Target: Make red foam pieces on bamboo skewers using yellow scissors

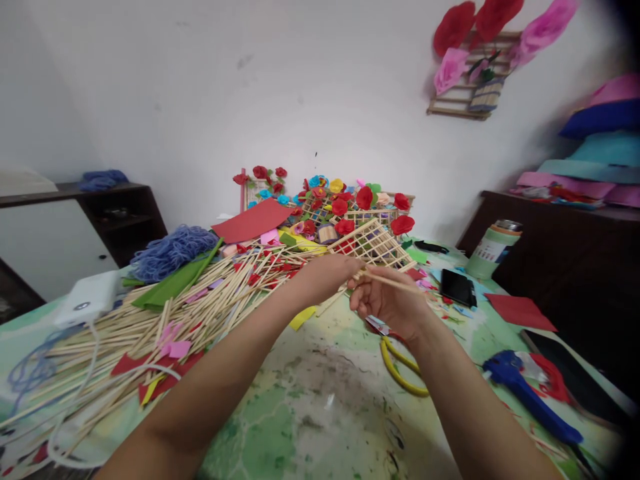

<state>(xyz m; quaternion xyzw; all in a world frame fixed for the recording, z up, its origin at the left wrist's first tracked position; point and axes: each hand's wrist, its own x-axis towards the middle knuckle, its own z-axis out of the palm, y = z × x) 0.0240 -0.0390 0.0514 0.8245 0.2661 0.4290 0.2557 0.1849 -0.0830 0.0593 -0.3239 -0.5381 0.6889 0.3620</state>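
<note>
My left hand [337, 270] reaches over the middle of the table, its fingers mostly hidden and closed around one end of a thin wooden stick [393, 281]. Close against it, my right hand [395, 303] has curled fingers, and the stick runs across it toward the wrist. Below the right hand lies a pair of scissors with yellow handles [400, 373], its blades partly covered. Behind both hands leans a lattice of crossed sticks [373, 245]. A large pile of loose wooden sticks [210, 300] spreads out left of the hands.
Red, blue and yellow paper flowers [340, 205] crowd the table's back. Blue yarn [175, 252] and a white device with a cable [90, 300] sit left. On the right are a blue glue gun [533, 397], a phone [457, 288], a bottle [493, 250] and red paper [520, 311].
</note>
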